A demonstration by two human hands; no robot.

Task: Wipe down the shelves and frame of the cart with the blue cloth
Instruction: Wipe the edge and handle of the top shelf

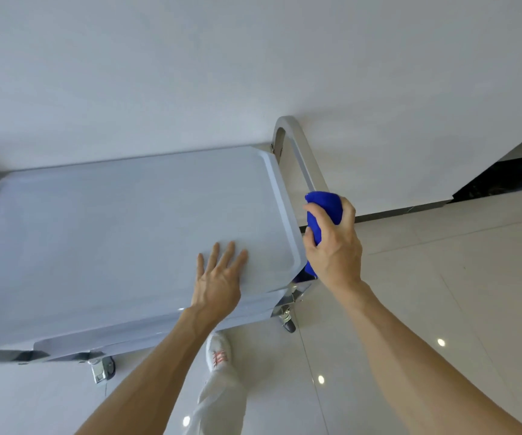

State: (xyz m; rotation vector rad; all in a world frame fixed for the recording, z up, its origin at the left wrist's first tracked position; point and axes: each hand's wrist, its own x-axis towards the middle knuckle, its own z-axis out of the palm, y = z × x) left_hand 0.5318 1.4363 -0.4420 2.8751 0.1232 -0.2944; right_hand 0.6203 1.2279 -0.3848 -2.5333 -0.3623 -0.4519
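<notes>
Your right hand (331, 246) is gripping the blue cloth (324, 211) around the cart's (112, 230) right-edge handle (300, 158), your left hand (218, 277) pressing flat, fingers straight; lower shelves likely remaining.

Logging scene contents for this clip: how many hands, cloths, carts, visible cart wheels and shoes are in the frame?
Hands: 2, left hand flat on the cart's top shelf, right hand gripping the cloth
Blue cloth: 1, wrapped on the metal handle frame
Cart: 1
Wheels: 2, and
Shoe: 1
Total: 7
</notes>
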